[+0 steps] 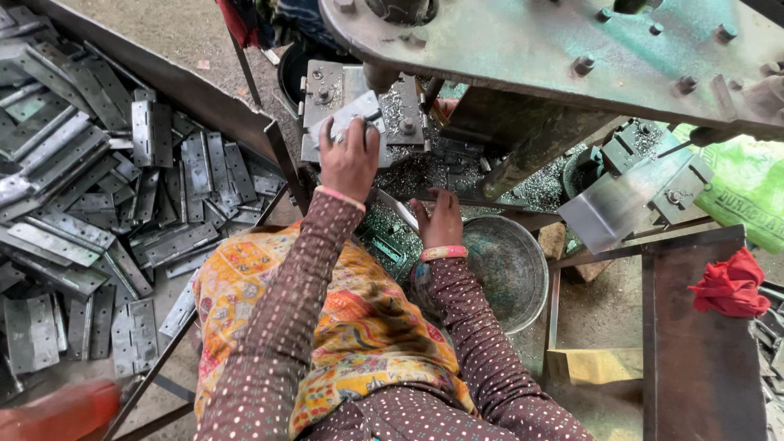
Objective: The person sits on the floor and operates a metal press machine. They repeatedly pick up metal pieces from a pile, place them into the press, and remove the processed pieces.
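Observation:
My left hand (349,159) grips a flat grey metal hinge plate (353,114) and holds it against the die block (327,90) of the press. Lower and to the right, my right hand (441,219) rests with fingers bent at the edge of the press bed, over metal shavings (425,167); it holds nothing that I can see. Both arms wear dotted brown sleeves, with a bangle on the right wrist. A patterned orange cloth (327,318) covers my lap.
A big heap of grey hinge plates (82,204) lies on the left. A round metal bowl (510,269) sits right of my right hand. The press frame (555,49) hangs overhead. A red rag (731,284) lies on a steel table at right, near a green bag (747,192).

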